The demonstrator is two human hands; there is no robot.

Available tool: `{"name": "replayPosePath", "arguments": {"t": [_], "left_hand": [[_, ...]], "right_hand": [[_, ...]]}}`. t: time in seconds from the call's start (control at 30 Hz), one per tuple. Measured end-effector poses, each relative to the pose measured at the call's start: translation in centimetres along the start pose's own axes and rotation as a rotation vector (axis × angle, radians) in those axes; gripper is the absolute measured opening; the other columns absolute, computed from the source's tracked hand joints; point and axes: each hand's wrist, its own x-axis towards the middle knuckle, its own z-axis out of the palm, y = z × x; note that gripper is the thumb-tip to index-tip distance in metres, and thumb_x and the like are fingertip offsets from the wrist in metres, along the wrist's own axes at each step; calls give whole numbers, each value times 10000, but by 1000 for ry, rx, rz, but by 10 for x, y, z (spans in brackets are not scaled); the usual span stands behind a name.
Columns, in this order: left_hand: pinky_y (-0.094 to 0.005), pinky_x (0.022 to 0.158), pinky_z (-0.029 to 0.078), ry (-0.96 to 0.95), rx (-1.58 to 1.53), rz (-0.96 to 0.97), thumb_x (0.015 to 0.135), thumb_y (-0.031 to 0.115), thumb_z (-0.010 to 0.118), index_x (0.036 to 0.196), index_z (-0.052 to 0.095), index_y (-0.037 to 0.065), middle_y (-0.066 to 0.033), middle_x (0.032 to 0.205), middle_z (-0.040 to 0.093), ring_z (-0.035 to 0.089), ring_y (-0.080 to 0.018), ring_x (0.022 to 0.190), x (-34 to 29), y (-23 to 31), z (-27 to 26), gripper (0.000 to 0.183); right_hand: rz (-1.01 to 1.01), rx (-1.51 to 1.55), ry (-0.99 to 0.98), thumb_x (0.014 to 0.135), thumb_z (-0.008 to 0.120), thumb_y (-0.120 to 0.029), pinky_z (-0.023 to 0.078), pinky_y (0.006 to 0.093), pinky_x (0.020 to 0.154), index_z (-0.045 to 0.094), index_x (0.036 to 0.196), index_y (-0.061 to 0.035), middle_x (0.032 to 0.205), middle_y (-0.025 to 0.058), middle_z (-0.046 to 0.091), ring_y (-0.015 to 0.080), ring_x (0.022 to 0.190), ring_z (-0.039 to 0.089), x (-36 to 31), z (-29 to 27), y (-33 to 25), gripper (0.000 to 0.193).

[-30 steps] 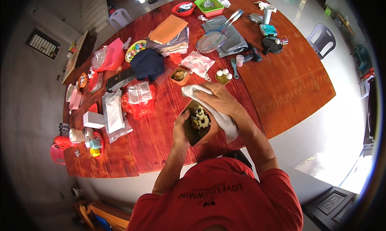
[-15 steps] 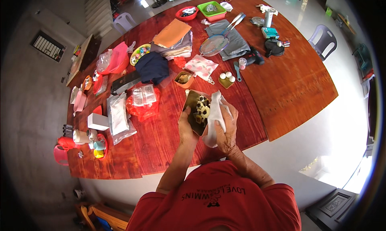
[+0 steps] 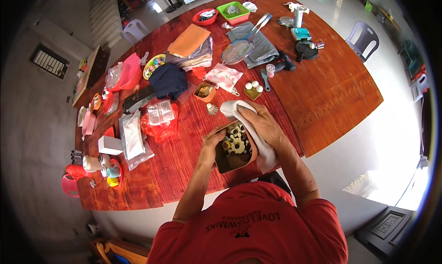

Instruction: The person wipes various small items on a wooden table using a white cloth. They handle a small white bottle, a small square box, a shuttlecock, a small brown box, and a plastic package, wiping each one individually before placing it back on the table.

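My left hand grips the left rim of a small box, which is olive inside and pinkish brown outside. Cream and black small pieces lie in the box, their kind unclear. A white cloth is gripped in my right hand and pressed along the box's right outer side, its upper end hanging over the far corner. The box is held tilted above the near table edge. Just beyond it stands a shuttlecock.
Farther off on the red table are a small box of brown pieces, a dish of white balls, a floral pouch and badminton rackets. Plastic packets and cups stand left. A power drill lies right.
The box has turned and come nearer my body. My right hand and the cloth have moved from its near right side up toward the far corner. The shuttlecock now shows fully.
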Motion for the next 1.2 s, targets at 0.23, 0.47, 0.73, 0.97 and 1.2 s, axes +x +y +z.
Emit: {"name": "replayPosePath", "arguments": {"t": [0.23,0.47,0.73,0.97,1.2], "left_hand": [[-382,811,531,170,-374,-23,871,241,499,1173,519,-5,-133,1060,615,631,-265,915,14,-13,-7,390],[-361,811,520,427,-427,207,904,272,439,1162,531,21,-120,1056,618,632,-241,906,37,-31,-5,371],[-382,883,475,404,-323,277,917,321,470,1198,494,37,-92,1126,581,583,-230,1003,31,-34,3,401],[-300,795,472,177,-55,244,798,367,680,1156,524,101,-32,1054,589,566,-140,938,7,11,-11,473],[-315,976,384,-297,576,-89,811,411,666,1336,417,37,-92,1223,537,505,-196,1130,2,43,-10,691]], "right_hand": [[-31,241,188,923,494,-261,461,249,754,558,1159,-4,990,58,613,102,870,560,0,9,21,354],[-116,180,396,887,575,-270,444,298,811,428,1266,-30,1040,76,549,159,942,524,-17,45,29,471],[-194,-77,436,701,724,-205,454,358,853,324,1335,54,1106,206,508,267,998,538,-22,50,59,793],[-226,-228,205,719,632,-82,462,322,849,450,1272,-20,1059,137,569,210,979,563,-25,-3,36,585],[-296,-504,-98,655,631,-125,459,396,820,537,1163,-29,1012,200,586,356,958,574,-27,-5,15,526]]}}
